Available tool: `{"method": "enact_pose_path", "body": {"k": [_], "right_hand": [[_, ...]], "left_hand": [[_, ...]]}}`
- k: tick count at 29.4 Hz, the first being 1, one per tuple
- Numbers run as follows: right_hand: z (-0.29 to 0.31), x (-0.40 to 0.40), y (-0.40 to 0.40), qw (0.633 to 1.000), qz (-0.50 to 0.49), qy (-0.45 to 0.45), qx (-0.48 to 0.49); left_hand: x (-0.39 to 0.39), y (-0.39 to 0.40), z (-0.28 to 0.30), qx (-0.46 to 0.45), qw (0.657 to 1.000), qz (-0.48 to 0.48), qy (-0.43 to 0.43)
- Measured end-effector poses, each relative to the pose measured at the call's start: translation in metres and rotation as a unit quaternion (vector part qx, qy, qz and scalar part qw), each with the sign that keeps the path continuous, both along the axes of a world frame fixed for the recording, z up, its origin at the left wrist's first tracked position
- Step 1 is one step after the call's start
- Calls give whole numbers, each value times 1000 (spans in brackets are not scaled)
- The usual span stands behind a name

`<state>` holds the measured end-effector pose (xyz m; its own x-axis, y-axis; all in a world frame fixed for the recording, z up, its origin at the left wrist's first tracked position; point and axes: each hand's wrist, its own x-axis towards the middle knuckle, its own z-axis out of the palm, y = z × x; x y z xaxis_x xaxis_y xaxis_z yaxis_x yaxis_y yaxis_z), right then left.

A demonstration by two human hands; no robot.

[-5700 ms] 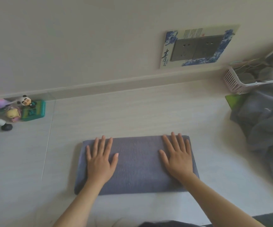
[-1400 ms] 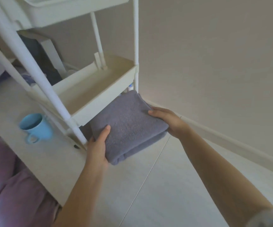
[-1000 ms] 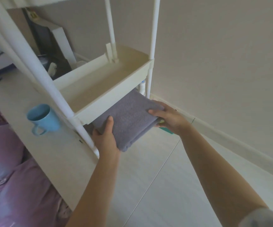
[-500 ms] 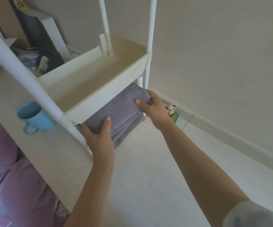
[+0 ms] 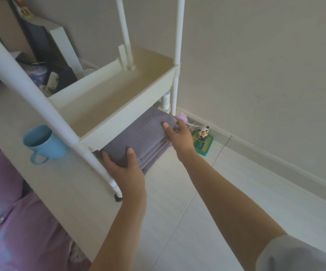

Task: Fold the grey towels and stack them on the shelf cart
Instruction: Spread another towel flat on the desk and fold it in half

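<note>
Head view shows the folded grey towel (image 5: 142, 133) at frame centre, half under the shelf cart (image 5: 119, 106) tray atop other towels. Left hand (image 5: 126, 169) and right hand (image 5: 179, 136) each pinch an end, thumbs on top. Soft, light, floppy cloth probably needs support at both ends.

Both hands (image 5: 128, 169) grip folded towel (image 5: 138, 136) under shelf (image 5: 130, 112).

Folded towel (image 5: 142, 132) lies under cart tray (image 5: 119, 122).
</note>
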<state>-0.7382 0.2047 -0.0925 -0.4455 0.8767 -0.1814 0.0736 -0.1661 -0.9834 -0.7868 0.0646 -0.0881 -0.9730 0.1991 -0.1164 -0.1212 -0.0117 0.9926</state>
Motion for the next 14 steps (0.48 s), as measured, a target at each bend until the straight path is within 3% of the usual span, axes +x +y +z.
{"method": "enact_pose_path", "body": {"k": [9,14], "right_hand": [[7,21,-11,998,-7,9,-64],[15,68,-32,997,-25,8,-67]], "left_hand": [[14,-12,19,-62,993,-68,-75],[59,-29,34,15,986,-134,-96]]}}
